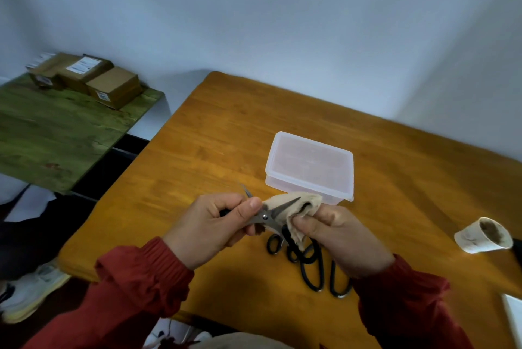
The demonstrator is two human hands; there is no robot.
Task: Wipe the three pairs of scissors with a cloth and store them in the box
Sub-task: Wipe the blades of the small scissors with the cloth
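My left hand [214,224] grips a pair of scissors [271,214] by its handles, blades spread apart above the orange table [197,151]. One blade points up-left; the other lies against a beige cloth [296,207] that my right hand [336,238] pinches around it. Two more pairs of black-handled scissors [313,266] lie on the table under my hands, partly hidden by them. A translucent plastic box [310,165] with its lid on sits just beyond my hands.
A stained paper cup [484,235] lies tipped over near the table's right edge. A white object [514,317] shows at the lower right corner. To the left stands a green table [56,134] with cardboard boxes [93,77]. Shoes are on the floor at left.
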